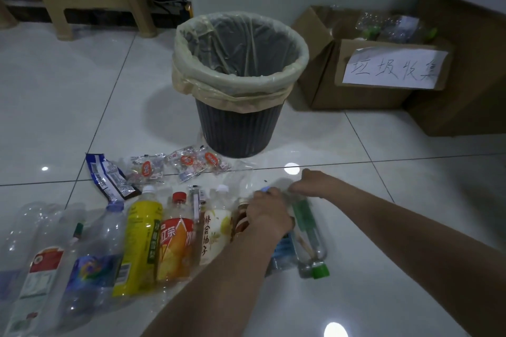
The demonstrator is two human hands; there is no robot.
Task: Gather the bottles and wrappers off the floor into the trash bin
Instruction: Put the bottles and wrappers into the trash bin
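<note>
Both hands were down in front of the trash bin (241, 128), close together. Left hand (269, 212) curled over the blue-capped bottle (284, 250). Right hand (315, 185) gripped the base of the green-capped bottle (306, 224). Wrappers (189, 161) lay at the bin's foot.

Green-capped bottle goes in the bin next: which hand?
Right, probably. The right hand sits at the far end of the green-capped bottle; the left hand grips the blue-labelled bottle beside it.
</note>
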